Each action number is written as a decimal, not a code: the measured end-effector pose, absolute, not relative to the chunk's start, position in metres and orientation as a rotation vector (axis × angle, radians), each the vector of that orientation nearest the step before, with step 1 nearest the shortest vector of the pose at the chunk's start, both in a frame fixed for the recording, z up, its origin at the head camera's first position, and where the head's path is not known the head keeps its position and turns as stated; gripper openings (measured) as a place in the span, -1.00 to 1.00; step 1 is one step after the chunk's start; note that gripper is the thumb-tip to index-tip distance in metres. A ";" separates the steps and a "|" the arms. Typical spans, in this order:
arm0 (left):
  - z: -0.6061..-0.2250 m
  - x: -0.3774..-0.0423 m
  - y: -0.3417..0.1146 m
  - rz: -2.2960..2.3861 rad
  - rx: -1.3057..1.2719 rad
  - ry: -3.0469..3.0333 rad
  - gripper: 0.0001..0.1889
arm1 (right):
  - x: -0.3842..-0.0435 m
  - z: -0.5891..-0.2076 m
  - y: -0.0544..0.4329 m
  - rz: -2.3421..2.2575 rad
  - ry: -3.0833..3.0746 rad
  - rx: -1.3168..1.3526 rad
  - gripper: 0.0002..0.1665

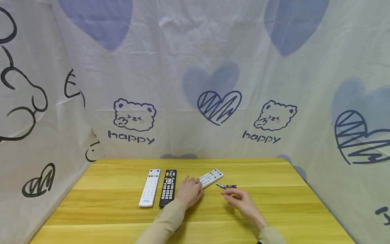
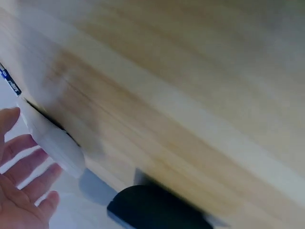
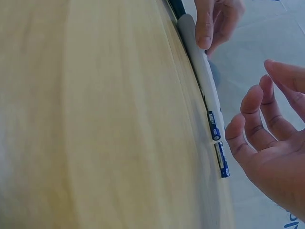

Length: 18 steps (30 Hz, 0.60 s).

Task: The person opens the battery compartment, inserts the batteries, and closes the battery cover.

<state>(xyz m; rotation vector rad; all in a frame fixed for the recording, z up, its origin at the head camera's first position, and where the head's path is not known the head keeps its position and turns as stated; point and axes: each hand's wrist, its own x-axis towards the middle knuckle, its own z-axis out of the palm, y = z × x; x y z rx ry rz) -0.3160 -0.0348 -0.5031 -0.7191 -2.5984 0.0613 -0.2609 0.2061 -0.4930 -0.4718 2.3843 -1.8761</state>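
A white remote control (image 1: pixel 211 178) lies aslant on the wooden table, its buttons facing up. My left hand (image 1: pixel 189 192) is at its near end, fingers reaching over that end. In the left wrist view those fingers (image 2: pixel 42 181) look spread and fairly straight beside the white remote (image 2: pixel 52 138); whether they press on it is hard to tell. Two small dark blue batteries (image 1: pixel 231 186) lie end to end right of the remote. Just in front of them hovers my right hand (image 1: pixel 243 202), loosely bent and holding nothing, as the right wrist view also shows (image 3: pixel 271 138).
Left of my left hand, a black remote control (image 1: pixel 168 188) and another white remote (image 1: pixel 150 188) lie side by side, pointing away from me. The table (image 1: pixel 274 217) ends at a printed cloth backdrop (image 1: pixel 182 142), with cloth at both sides too.
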 end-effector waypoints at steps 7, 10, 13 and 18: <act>-0.501 -0.312 -0.029 0.050 -0.622 -2.539 -0.81 | -0.262 -0.495 0.207 -1.861 2.376 -0.443 -0.56; -0.499 -0.310 -0.027 0.017 -0.562 -2.569 -0.76 | -0.263 -0.496 0.207 -1.857 2.381 -0.450 -0.58; -0.498 -0.309 -0.026 0.014 -0.519 -2.609 -0.68 | -0.266 -0.497 0.206 -1.836 2.382 -0.457 -0.60; -0.494 -0.309 -0.026 0.054 -0.461 -2.664 -0.59 | -0.269 -0.496 0.202 -1.815 2.348 -0.461 -0.62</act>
